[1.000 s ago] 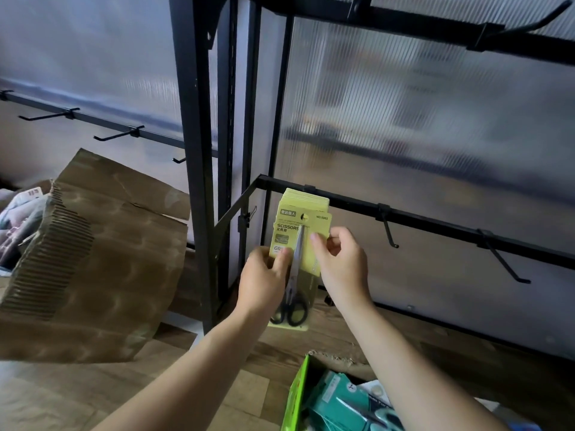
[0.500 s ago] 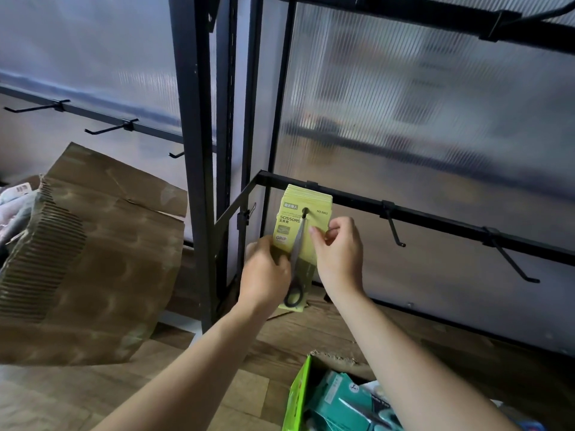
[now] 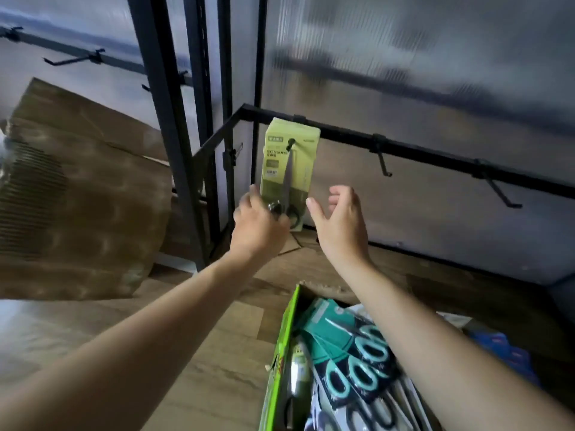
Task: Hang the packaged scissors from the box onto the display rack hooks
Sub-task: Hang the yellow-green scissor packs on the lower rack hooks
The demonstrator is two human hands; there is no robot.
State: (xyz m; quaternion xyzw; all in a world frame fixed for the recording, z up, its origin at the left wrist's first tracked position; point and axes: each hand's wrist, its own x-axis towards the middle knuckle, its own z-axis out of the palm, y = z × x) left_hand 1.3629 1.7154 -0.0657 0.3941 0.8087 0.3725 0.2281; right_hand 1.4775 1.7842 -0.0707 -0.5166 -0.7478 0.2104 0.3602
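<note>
A stack of yellow-green scissor packages (image 3: 287,169) hangs from a hook on the black rack bar (image 3: 435,157). My left hand (image 3: 258,223) grips the bottom left corner of the front package, by the black scissor handles. My right hand (image 3: 339,222) hovers just right of the packages, fingers spread and relaxed, touching nothing. Below, the green box (image 3: 284,353) holds several more packaged scissors (image 3: 351,346) with teal handles; my right forearm crosses over it.
Two bare hooks (image 3: 384,164) (image 3: 501,194) stick out of the same bar to the right. A black upright post (image 3: 161,119) stands left of the packages. Brown cardboard (image 3: 81,188) leans at the left. More hooks (image 3: 74,59) sit on the far left rail. The floor is wood.
My right hand has let go of the package and pulled back to the right. My left hand slid down to the package's bottom. The package now hangs on the hook.
</note>
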